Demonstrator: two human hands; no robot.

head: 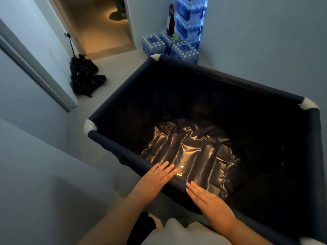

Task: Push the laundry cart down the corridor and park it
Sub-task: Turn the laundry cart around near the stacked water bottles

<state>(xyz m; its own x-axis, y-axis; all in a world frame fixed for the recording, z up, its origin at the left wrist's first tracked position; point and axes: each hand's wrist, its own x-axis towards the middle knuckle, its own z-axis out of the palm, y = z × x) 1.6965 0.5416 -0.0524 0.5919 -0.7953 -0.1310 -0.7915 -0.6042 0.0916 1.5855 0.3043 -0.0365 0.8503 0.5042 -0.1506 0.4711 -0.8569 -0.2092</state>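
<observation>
The laundry cart (122, 99) is a large dark navy fabric bin with white corner caps, filling the right and middle of the view. A shiny dark plastic bag (191, 152) lies crumpled on its bottom. My left hand (155, 181) rests flat on the cart's near rim, fingers straight and together. My right hand (207, 198) lies flat over the same rim a little to the right, fingers extended. Neither hand is curled around the rim.
A pale wall and door frame (35, 75) run along the left. A black folded umbrella (85, 76) leans at the wall ahead. Stacked packs of water bottles (169, 46) stand beyond the cart's far corner. A warmly lit doorway (104, 29) opens ahead.
</observation>
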